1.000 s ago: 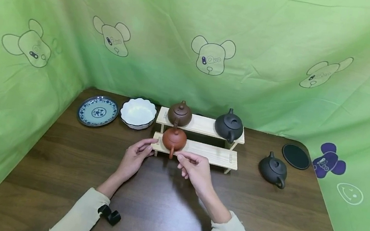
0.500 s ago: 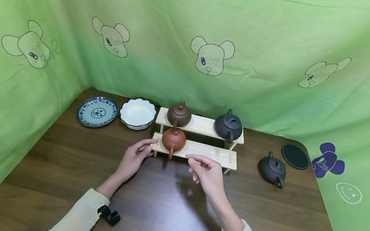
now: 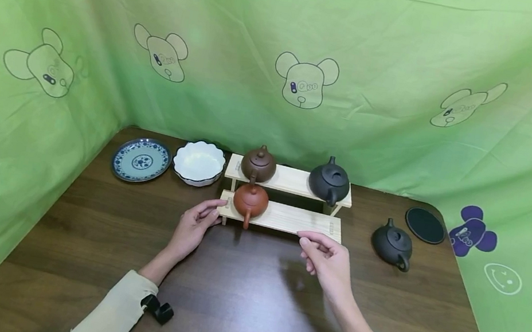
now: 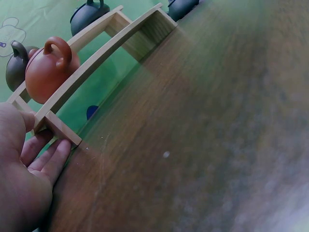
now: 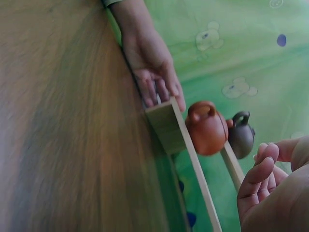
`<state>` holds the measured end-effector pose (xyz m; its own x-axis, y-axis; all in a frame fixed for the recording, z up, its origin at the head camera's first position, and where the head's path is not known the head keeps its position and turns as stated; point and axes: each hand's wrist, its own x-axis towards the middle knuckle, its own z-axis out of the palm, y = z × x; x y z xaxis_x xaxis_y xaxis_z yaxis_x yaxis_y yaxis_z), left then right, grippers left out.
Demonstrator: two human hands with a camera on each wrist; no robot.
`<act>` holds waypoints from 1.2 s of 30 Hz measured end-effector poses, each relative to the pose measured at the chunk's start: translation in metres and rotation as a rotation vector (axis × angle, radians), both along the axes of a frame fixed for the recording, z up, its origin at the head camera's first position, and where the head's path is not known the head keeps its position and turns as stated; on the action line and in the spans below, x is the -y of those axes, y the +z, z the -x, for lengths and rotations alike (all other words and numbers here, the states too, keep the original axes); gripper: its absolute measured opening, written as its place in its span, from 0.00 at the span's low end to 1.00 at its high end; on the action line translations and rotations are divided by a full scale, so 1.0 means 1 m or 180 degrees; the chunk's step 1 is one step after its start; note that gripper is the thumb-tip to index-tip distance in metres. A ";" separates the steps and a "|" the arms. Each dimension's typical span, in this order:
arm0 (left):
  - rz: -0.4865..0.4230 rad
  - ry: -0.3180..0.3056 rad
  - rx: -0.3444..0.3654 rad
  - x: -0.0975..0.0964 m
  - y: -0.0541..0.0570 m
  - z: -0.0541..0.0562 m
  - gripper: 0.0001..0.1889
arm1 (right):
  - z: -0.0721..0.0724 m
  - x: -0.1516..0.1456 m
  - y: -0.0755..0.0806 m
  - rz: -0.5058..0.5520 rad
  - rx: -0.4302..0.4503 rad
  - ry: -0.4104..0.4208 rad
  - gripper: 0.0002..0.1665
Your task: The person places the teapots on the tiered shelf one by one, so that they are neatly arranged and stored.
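Note:
A two-step light wooden shelf stands at the back of the table. My left hand (image 3: 193, 227) holds the left end of its lower board (image 3: 289, 219), fingers around the corner and leg in the left wrist view. An orange-red clay teapot (image 3: 250, 201) sits at that board's left, handle toward me. On the upper board (image 3: 291, 179) stand a dark brown teapot (image 3: 258, 165) and a black teapot (image 3: 329, 180). My right hand (image 3: 329, 263), fingers loosely bent, is at the lower board's front edge near its right end, holding nothing; whether it touches cannot be told.
Another black teapot (image 3: 392, 244) stands on the table (image 3: 234, 300) to the right, beside a dark oval mat (image 3: 425, 225). At the back left are a blue-patterned plate (image 3: 142, 161) and a white scalloped bowl (image 3: 199, 162). Green cloth (image 3: 226, 90) hangs behind and at both sides.
My right hand has moved right along the lower board's front, away from the orange-red teapot. The left hand, shelf and teapots have stayed in place.

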<state>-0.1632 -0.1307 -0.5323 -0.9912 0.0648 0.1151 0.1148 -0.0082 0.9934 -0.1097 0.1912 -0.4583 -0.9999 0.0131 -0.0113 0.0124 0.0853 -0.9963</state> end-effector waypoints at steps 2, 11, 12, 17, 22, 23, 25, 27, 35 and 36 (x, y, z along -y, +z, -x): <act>0.0007 0.0006 0.0014 0.000 0.001 0.000 0.17 | -0.002 -0.007 -0.001 -0.0036 -0.0009 -0.0030 0.15; 0.0004 -0.0003 0.0015 -0.001 0.002 0.000 0.17 | -0.009 -0.035 -0.001 -0.0080 -0.0058 -0.0275 0.12; 0.0004 -0.0003 0.0016 -0.001 0.002 0.000 0.17 | -0.010 -0.038 -0.001 -0.0053 -0.0059 -0.0317 0.12; 0.0004 -0.0004 0.0035 -0.001 0.003 -0.001 0.17 | -0.014 -0.051 -0.001 0.0116 -0.0067 -0.0486 0.07; -0.0010 -0.0014 0.0032 -0.001 0.002 -0.001 0.17 | -0.017 -0.064 0.000 0.0148 -0.0059 -0.0569 0.06; -0.0008 -0.0015 0.0032 0.000 0.002 -0.001 0.17 | -0.018 -0.066 0.000 0.0138 -0.0068 -0.0583 0.06; -0.0009 -0.0008 0.0025 0.000 0.002 -0.001 0.17 | -0.019 -0.072 0.000 0.0143 -0.0085 -0.0617 0.07; 0.0003 0.0002 0.0024 0.000 0.001 -0.001 0.17 | -0.020 -0.077 0.000 0.0160 -0.0108 -0.0650 0.08; 0.0004 -0.0003 0.0005 0.000 0.001 0.000 0.17 | -0.023 -0.101 -0.001 0.0274 -0.0114 -0.0803 0.08; 0.0000 -0.0003 0.0000 0.000 0.001 0.000 0.17 | -0.024 -0.104 -0.001 0.0284 -0.0104 -0.0818 0.08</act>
